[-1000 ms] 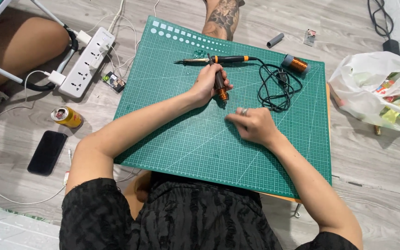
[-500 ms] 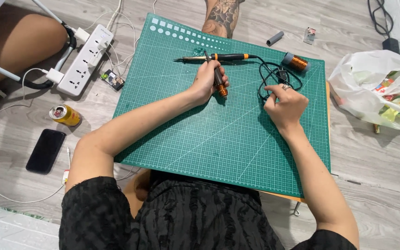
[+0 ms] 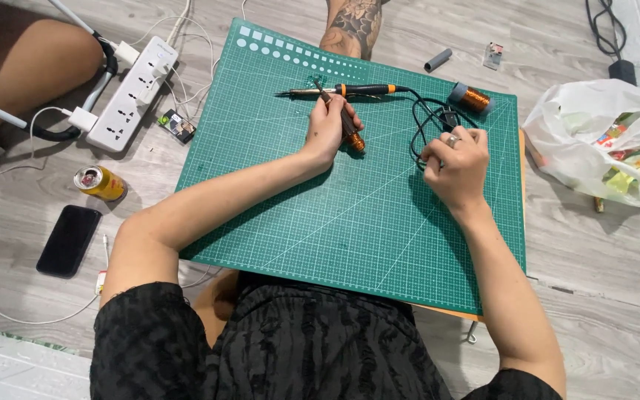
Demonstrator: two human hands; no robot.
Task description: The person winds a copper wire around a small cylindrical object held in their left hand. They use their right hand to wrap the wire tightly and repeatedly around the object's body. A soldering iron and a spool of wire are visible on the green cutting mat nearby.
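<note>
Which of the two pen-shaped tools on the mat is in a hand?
The shorter dark tool, gripped by the left hand; the longer orange-banded tool lies free.

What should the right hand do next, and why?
Probably pinch the cord and pull it clear. The right hand rests on its tangled loops, while the left hand holds a small tool beside the soldering iron.

- Our left hand (image 3: 330,127) covers the middle of a dark tool (image 3: 350,132); only its ends show.
- Our right hand (image 3: 457,164) hides part of the black cord (image 3: 422,126), and we cannot tell what its fingers pinch.
- The plastic bag (image 3: 594,141) runs off the right edge.
- A tattooed limb (image 3: 351,26) is cut by the top edge.
- The small board (image 3: 178,126) beside the power strip (image 3: 133,92) is too small to tell.
</note>
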